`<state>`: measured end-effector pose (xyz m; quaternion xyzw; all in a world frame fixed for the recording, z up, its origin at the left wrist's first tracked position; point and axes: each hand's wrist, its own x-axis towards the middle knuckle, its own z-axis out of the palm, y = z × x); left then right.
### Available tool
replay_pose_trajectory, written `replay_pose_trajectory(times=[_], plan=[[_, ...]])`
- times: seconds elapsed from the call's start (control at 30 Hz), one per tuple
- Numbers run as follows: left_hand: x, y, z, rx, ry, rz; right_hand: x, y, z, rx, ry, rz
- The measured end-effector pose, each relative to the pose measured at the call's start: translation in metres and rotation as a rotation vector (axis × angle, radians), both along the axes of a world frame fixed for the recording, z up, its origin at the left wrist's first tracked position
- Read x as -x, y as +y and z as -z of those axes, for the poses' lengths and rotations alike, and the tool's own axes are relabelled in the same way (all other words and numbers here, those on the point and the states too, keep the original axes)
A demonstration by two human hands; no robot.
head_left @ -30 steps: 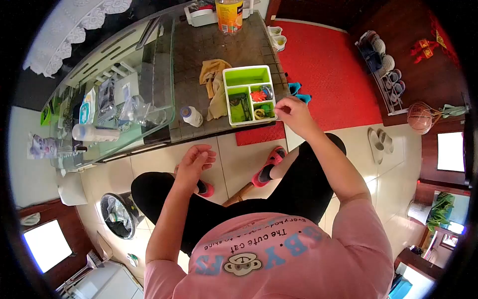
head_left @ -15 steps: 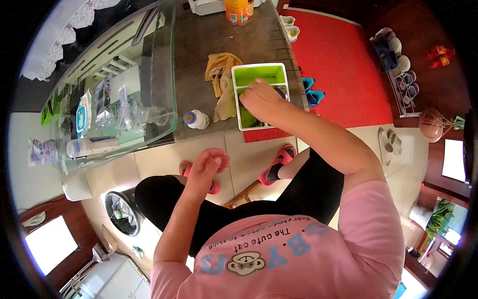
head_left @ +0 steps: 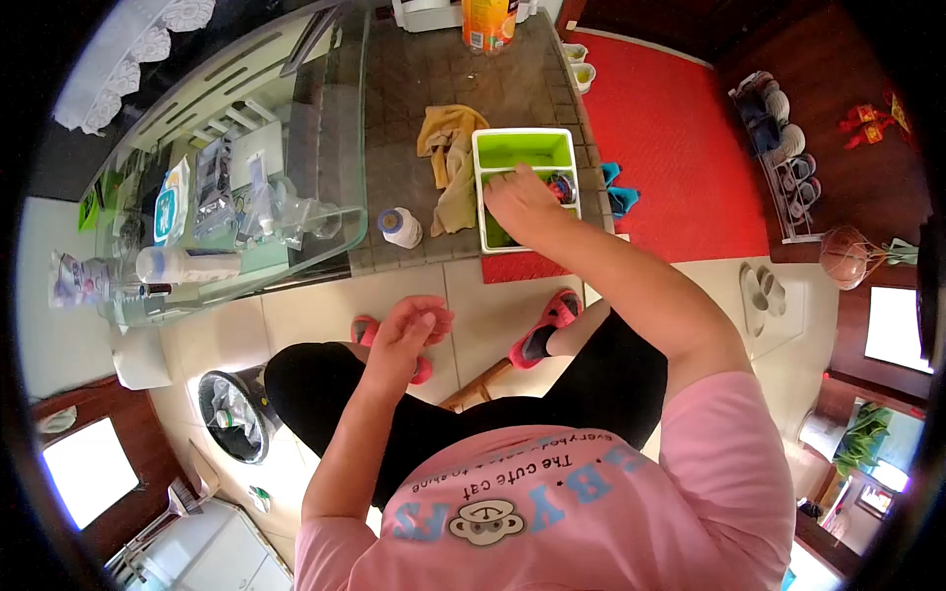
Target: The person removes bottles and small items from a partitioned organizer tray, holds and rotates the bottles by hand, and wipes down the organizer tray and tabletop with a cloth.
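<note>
**Right hand (head_left: 522, 204) screens part of box (head_left: 524, 149)**

At one o'clock, the right hand covers much of the box's near-left compartment; its fingertips are hidden, and whether they hold anything cannot be told. The small items beside the hand (head_left: 563, 188) are partly covered and too small to name. At twelve, the top edge cuts off the orange bottle (head_left: 489, 25). The bottom edge crops the shirt (head_left: 581, 502) at six. At eight, the bin's (head_left: 234, 416) jumbled contents are unclear. The plant (head_left: 863, 436) near four is blurred.

One divided box (head_left: 527, 148), two white bottles (head_left: 402, 230), one orange-labelled bottle (head_left: 490, 24), seemingly one cloth (head_left: 453, 182), one bin (head_left: 258, 386)
</note>
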<state>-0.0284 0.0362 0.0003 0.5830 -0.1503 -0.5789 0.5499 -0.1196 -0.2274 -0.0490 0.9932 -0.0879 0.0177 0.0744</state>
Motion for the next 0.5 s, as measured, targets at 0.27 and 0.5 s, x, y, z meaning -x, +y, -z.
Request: replay_pose_trajectory(times=[0.27, 0.5], plan=[[0.003, 0.012, -0.010, 0.017, -0.001, -0.017, 0.000, 0.006, -0.014, -0.078, 0.138, 0.090], [0.003, 0.020, -0.013, -0.002, -0.007, -0.040, 0.022, -0.016, -0.092, -0.425, 0.041, 0.256]])
